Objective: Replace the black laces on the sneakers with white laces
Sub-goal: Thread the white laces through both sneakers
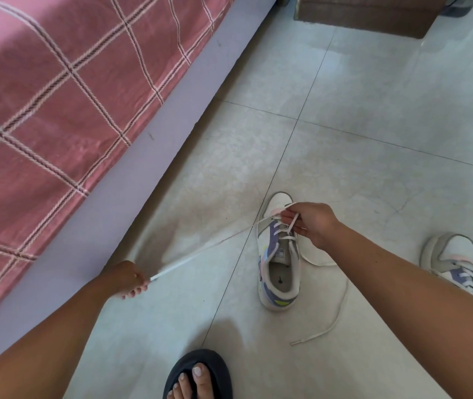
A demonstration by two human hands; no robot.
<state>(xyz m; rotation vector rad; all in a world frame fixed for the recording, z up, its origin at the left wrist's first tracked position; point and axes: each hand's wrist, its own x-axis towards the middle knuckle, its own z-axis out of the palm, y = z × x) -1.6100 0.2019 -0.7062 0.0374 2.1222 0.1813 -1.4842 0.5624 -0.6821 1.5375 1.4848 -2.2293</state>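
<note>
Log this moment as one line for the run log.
left hand: pulling white lace taut | right hand: pinching lace at sneaker | second sneaker: laced white

Single head-worn wide-angle view, steeply downward over the tiled floor (373, 139), close.

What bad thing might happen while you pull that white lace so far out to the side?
The left hand pulls one end of the white lace taut, far from the sneaker. Pulled further, the two ends may finish uneven. The sneaker might also tip or slide, since only the right hand steadies it at the eyelets. The loose lace end trails on the floor near the sandalled foot and might get stepped on.
</note>
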